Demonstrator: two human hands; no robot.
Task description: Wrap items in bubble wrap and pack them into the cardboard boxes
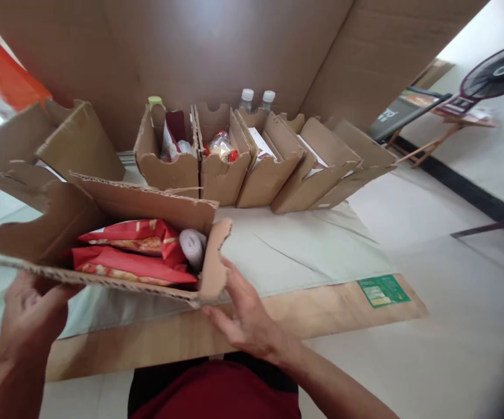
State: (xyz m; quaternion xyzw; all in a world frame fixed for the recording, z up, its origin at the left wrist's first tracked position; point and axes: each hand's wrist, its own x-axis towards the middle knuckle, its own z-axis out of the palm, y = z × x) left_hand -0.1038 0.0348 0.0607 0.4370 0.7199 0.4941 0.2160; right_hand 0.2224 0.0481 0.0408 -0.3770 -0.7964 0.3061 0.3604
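Note:
An open cardboard box (156,205) sits tilted in front of me, holding red snack packets (130,250) and a white roll (193,245). My left hand (29,311) grips the box's near left edge, fingers curled under the cardboard. At the box's right end, my right hand (245,314) has its fingers stretched out and pressed against the end flap (215,262). The box rests over a pale sheet (287,244) laid on flat brown cardboard (322,305).
A row of several open cardboard boxes (256,160) with packed goods stands farther back. Two capped bottles (256,100) rise behind them. More box flaps (51,145) lie at the left. A large cardboard wall (212,46) backs everything. A fan (499,73) stands at the right.

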